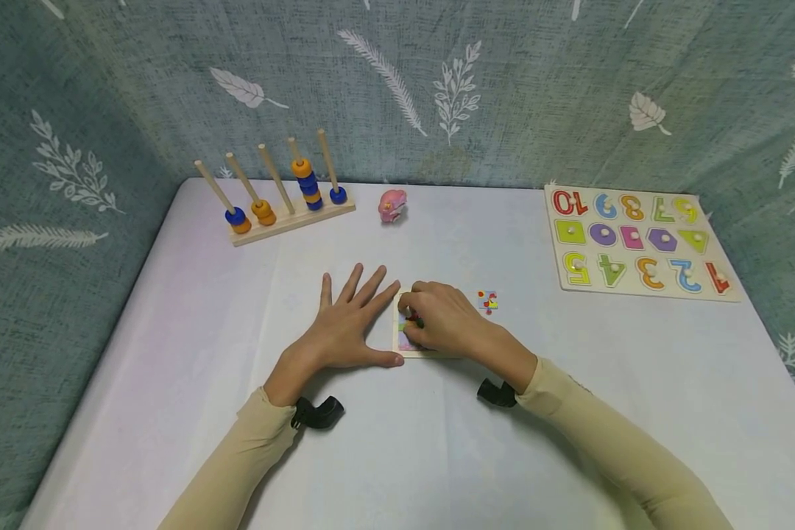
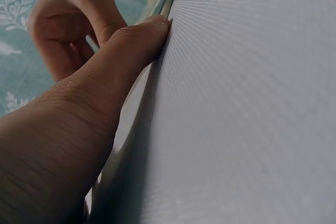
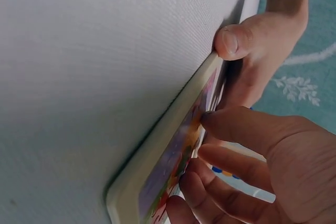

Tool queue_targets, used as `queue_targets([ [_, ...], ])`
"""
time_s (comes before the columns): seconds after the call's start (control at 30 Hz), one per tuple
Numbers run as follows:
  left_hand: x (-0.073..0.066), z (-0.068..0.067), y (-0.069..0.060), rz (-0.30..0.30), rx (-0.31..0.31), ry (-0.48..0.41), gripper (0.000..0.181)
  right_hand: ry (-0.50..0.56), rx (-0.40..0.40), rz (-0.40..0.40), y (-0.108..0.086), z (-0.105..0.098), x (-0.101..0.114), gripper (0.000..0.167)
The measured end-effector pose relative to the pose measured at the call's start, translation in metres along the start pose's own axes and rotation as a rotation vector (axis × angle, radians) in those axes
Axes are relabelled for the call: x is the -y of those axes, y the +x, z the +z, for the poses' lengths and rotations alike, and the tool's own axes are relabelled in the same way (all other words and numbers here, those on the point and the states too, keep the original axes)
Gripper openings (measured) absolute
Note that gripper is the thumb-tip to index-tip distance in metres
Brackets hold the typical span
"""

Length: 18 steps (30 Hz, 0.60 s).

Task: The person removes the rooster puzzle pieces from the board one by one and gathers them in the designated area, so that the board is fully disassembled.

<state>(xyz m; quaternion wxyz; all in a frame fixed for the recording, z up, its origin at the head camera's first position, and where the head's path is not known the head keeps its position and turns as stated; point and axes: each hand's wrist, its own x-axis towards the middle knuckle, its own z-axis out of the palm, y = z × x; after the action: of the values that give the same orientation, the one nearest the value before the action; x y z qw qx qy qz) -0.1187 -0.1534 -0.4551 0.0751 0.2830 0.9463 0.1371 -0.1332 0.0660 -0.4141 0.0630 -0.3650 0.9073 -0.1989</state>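
A small wooden-framed jigsaw puzzle (image 1: 430,354) lies flat on the table, its colourful picture partly covered by my right hand. My left hand (image 1: 344,331) rests spread on the table at the puzzle's left side, with the thumb and index fingertip touching its frame. Over the picture, my right hand (image 1: 444,316) has bent fingers, thumb and fingertips at a puzzle piece (image 1: 419,322) whose outline is mostly hidden. In the right wrist view, the fingertips touch the picture surface (image 3: 176,158) inside the pale frame. One loose puzzle piece (image 1: 487,300) lies right of the frame.
Behind the left hand stands a wooden peg stacker (image 1: 291,218) with blue and orange rings. A pink toy (image 1: 392,205) sits near the back edge. At the back right lies a number-and-shape peg board (image 1: 642,243). Patterned green cloth (image 1: 397,88) hangs behind the white table (image 1: 384,456).
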Motion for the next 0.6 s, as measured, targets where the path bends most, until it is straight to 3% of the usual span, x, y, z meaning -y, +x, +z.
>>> queue_targets([
  [0.23, 0.0012, 0.0004, -0.0003, -0.004, 0.005, -0.002, 0.116, 0.007, 0.022, 0.031, 0.0015, -0.0009, 0.0021, 0.028],
  [0.6, 0.0009, 0.0001, -0.0007, -0.005, -0.003, -0.002, 0.116, -0.012, -0.023, 0.014, -0.0032, 0.0008, 0.0050, 0.024],
])
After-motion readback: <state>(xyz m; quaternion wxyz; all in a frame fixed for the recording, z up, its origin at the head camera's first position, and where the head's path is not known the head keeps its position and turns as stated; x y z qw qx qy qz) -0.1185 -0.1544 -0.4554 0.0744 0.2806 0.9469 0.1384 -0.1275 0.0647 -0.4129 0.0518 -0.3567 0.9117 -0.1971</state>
